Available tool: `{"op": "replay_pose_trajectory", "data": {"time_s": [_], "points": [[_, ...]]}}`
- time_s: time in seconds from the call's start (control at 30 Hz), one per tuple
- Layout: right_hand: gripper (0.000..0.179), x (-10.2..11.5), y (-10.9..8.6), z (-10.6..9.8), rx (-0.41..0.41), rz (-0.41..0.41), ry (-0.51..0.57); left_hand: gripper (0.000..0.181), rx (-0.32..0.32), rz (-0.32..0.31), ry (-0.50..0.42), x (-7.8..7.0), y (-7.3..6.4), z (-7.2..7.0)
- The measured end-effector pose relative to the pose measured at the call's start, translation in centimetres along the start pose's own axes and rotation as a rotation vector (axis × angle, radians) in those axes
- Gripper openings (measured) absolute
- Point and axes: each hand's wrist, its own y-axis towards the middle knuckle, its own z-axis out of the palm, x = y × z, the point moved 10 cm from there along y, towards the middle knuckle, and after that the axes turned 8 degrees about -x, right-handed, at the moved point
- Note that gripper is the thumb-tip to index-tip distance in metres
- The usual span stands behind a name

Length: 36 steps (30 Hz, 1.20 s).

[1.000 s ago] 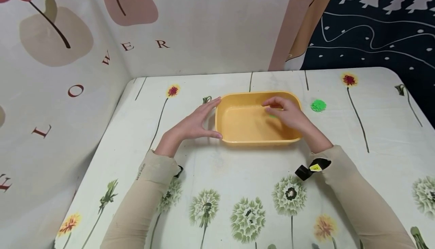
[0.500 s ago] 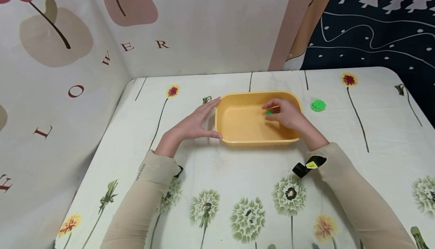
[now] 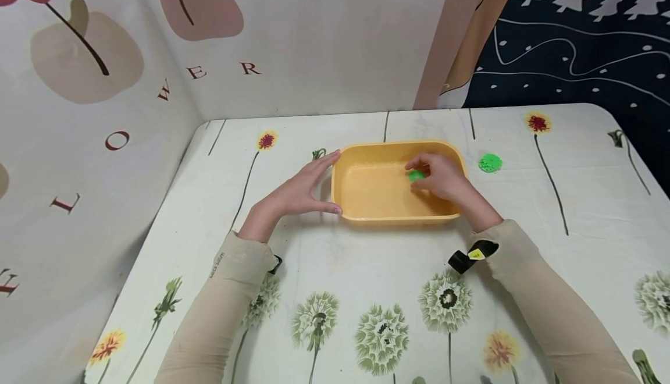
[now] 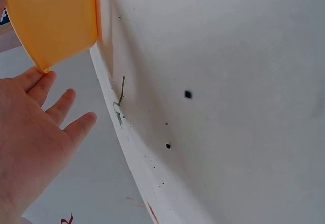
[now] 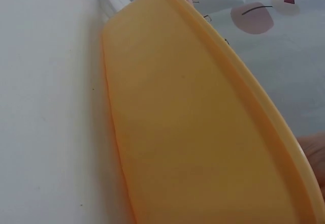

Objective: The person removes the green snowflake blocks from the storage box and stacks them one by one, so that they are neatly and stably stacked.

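Observation:
A yellow rectangular basin (image 3: 371, 198) sits on the patterned tablecloth. At its left end my left hand (image 3: 303, 189) has thumb and fingers spread apart, with fingertips at the rim; the left wrist view shows the fingers straight against the basin's corner. Inside the basin's right half, my right hand (image 3: 439, 177) curls its fingers and thumb around a small bright green piece (image 3: 416, 176), partly hidden by the fingers. In the right wrist view the basin wall (image 5: 183, 112) fills most of the picture and hides the fingertips.
A round, bumpy green piece (image 3: 490, 163) lies on the tablecloth just right of the basin. The tablecloth (image 3: 335, 256) is white with printed flowers. Behind the table hangs a pale printed cloth (image 3: 324, 35), with a dark tree-patterned one (image 3: 576, 52) at right.
My right hand has shifted slightly left within the basin, and more of the green piece shows between its thumb and fingers. My left hand and the basin have hardly moved.

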Motion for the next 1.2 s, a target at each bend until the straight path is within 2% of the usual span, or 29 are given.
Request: {"op": "replay_pose_trajectory", "data": {"time_s": [0.2, 0.67, 0.83, 1.2], "points": [[0.042, 0.10, 0.30, 0.31, 0.020, -0.039, -0.103, 0.122, 0.003, 0.002, 0.005, -0.11, 0.01, 0.01], [0.030, 0.15, 0.84, 0.14, -0.019, -0.055, -0.204, 0.122, -0.003, -0.003, 0.008, -0.01, 0.08, 0.04], [0.031, 0.40, 0.78, 0.15, -0.018, -0.088, -0.222, 0.122, -0.003, -0.008, 0.005, 0.01, 0.05, 0.08], [0.031, 0.43, 0.71, 0.40, 0.000, -0.079, -0.161, 0.121, -0.003, -0.004, 0.009, 0.02, 0.12, 0.10]]}}
